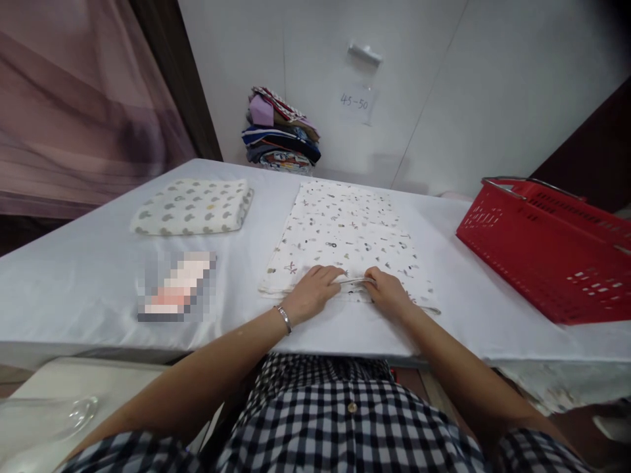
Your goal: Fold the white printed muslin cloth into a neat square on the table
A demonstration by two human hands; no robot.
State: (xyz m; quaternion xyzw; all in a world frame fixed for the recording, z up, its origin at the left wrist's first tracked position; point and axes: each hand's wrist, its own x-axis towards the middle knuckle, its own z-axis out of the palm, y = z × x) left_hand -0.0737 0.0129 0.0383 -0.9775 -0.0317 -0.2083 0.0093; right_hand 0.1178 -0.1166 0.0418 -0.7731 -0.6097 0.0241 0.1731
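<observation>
A white printed cloth (348, 226), folded in layers with small plant-like figures on it, lies in the middle of the table. My left hand (315, 289), with a silver bracelet at the wrist, is closed on the cloth's near edge. A little to its right, my right hand (387, 289) pinches the same edge between thumb and fingers. Between both hands the upper layer's edge is raised slightly off the layers beneath. My left fingertips are partly hidden by the hand.
A folded cloth with grey mushroom-like prints (194, 207) lies at the back left. Nearer me is a blurred-out flat object (177, 289). A red plastic basket (547, 243) stands at the right. Beyond the white-covered table (236, 256) rises a stack of folded fabrics (283, 131).
</observation>
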